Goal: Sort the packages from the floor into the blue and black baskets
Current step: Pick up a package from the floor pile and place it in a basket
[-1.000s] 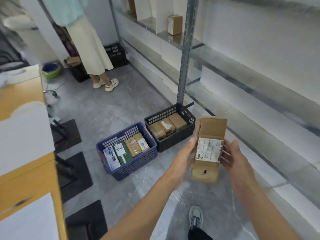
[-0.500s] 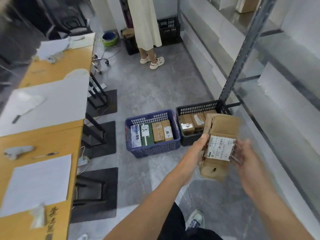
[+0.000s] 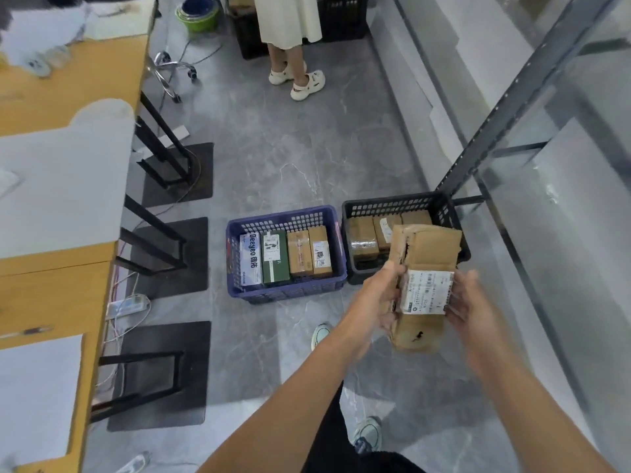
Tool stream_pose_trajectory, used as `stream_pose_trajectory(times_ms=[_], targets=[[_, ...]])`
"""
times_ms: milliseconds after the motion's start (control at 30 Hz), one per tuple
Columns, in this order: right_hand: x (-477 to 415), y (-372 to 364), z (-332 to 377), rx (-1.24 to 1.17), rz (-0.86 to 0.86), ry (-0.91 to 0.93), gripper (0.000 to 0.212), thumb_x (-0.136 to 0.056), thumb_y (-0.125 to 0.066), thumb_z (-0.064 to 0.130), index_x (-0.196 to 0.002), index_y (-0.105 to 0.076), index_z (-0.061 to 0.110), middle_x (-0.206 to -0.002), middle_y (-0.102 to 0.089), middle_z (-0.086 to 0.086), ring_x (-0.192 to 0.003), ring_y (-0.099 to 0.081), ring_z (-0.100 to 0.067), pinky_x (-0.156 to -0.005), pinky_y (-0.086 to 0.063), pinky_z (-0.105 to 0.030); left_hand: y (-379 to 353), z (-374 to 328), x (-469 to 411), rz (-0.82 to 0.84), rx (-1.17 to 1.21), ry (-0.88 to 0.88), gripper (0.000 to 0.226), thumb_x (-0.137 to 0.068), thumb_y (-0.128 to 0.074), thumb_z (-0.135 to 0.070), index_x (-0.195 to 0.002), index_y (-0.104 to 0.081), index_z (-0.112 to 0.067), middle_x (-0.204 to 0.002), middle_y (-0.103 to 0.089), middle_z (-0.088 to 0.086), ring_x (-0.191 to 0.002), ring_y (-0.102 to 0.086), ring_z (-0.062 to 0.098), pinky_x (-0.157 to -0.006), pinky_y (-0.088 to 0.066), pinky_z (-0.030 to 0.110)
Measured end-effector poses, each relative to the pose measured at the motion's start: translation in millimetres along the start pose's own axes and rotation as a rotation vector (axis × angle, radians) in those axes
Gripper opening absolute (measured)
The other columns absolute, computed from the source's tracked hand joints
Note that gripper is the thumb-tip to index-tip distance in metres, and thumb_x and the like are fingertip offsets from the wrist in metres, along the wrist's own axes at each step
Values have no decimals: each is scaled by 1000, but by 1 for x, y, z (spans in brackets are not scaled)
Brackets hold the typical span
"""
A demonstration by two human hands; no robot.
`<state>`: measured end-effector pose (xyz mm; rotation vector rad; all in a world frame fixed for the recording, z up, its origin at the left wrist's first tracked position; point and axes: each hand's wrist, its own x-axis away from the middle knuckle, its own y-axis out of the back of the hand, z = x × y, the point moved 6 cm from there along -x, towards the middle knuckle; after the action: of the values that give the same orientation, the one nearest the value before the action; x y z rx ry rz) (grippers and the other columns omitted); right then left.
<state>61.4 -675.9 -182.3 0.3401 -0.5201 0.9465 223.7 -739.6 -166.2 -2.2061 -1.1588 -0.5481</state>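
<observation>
I hold a worn brown cardboard package [image 3: 423,254] with a white shipping label, upright in front of me. My left hand [image 3: 382,298] grips its left edge and my right hand [image 3: 469,302] presses its right edge. It hangs over the near right part of the black basket [image 3: 386,206], which holds three brown parcels. To its left stands the blue basket [image 3: 283,216] on the grey floor, with several boxes packed side by side.
A wooden desk [image 3: 51,274] with papers runs along the left, with black legs and floor mats beneath. A metal shelf post [image 3: 505,107] rises beside the black basket. Another person [image 3: 293,39] stands at the far end next to dark crates.
The view has swung left and down, so the baskets now sit closer and more central. The package stays in both hands, now over the black basket's near side.
</observation>
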Motion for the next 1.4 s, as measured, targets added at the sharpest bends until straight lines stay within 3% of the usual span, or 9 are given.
stream_pose_trajectory(times_ms=[167,333,400,467,567,800,967,1100,1400], targets=[[-55,-12,12,16,-31,-59,46,-106,-35,60,-125,-68,34,-115,-77,10,-118,-67,-18,-95,-51,-36,14,-22,-57,26,-23,107,47,-105,-36,-62,-135,-63,-38,-138,-59,-12,-132,-50,4,-113,-42,46],[-94,-18,19,-117,-27,-198,63,-91,-45,71,-127,-67,24,-122,-74,-9,-116,-69,-28,-102,-53,-49,27,-38,-113,66,-139,100,36,-110,-43,-40,-133,-67,-26,-116,-62,-25,-86,-60,-25,-74,-49,11],[-111,-19,21,-168,-11,-277,73,-86,-43,80,-130,-65,26,-125,-73,-10,-118,-69,-30,-104,-52,-56,33,-40,-134,55,-181,108,31,-109,-49,-38,-129,-70,-27,-128,-58,-15,-104,-57,-21,-95,-42,6],[-131,-17,22,-238,24,-358,82,-83,-41,89,-130,-66,26,-126,-73,-12,-119,-68,-33,-103,-52,-61,37,-41,-149,49,-233,125,31,-106,-52,-47,-129,-71,-39,-150,-42,-11,-139,-37,-5,-125,-21,34],[-165,-12,20,-324,67,-470,95,-71,-52,98,-131,-68,26,-129,-71,-16,-121,-67,-40,-100,-50,-69,39,-49,-176,3,-236,148,26,-102,-59,-46,-123,-74,-43,-156,-31,-16,-147,-27,4,-120,-23,38],[-254,6,20,-413,115,-611,55,-89,-67,57,-129,-66,19,-129,-69,-20,-120,-67,-41,-103,-51,-66,25,-60,-254,-178,-407,78,26,-98,-71,-17,-118,-67,-32,-142,-46,-9,-134,-47,7,-109,-45,36],[-321,29,18,-449,109,-634,56,-96,-61,51,-140,-60,17,-128,-73,-16,-123,-66,-39,-107,-49,-62,30,-23,-314,-358,-364,254,126,-56,-93,-70,-156,-20,-47,-164,-25,-6,-147,-39,21,-116,-43,53],[-371,41,7,-393,120,-624,49,-104,-49,43,-143,-58,14,-131,-70,-19,-126,-65,-39,-114,-44,-59,37,11,-354,-400,-253,380,161,-34,-93,-80,-161,-2,-46,-163,-28,-6,-147,-40,22,-116,-42,54],[-502,44,-79,226,-14,-318,24,-102,-54,0,-97,-67,19,-101,-69,-2,-96,-65,-22,-74,-53,-33,89,102,-458,-440,-207,509,115,-67,-78,-74,-161,-16,-47,-166,-24,0,-146,-39,29,-118,-38,51]])
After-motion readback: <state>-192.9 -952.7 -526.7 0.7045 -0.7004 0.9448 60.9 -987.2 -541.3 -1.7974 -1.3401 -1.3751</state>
